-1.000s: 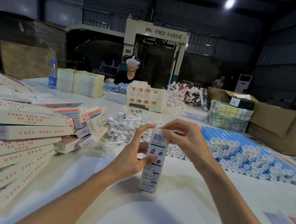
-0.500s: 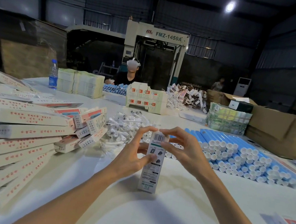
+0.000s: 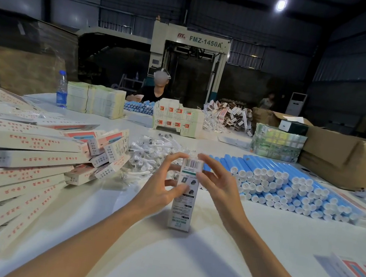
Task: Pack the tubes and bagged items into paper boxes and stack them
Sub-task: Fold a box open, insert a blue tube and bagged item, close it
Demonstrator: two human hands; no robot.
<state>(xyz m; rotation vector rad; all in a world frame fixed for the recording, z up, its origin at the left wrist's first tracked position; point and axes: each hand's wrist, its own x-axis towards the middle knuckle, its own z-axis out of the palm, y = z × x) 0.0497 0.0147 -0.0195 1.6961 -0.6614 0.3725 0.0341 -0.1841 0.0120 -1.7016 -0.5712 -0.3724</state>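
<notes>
head cam: the paper box [image 3: 184, 198] stands upright on the white surface [image 3: 180, 269]. left hand [image 3: 159, 187] grips its side with the thumb on the front, and right hand [image 3: 218, 182] pinches the top end. blue tubes [image 3: 289, 186] are piled to the right, bagged items [image 3: 150, 154] sit behind, and packed boxes [image 3: 18, 160] are stacked on the left.

One upright box [image 3: 184, 198] and two hands: left hand [image 3: 156, 191], right hand [image 3: 219, 187]. One bottle [image 3: 62, 90]. Two other people: seated person [image 3: 153, 93], far person [image 3: 267, 101]. Packed boxes [image 3: 18, 155], blue tubes [image 3: 289, 186] and bagged items [image 3: 150, 154]: dozens each, too many to count.
</notes>
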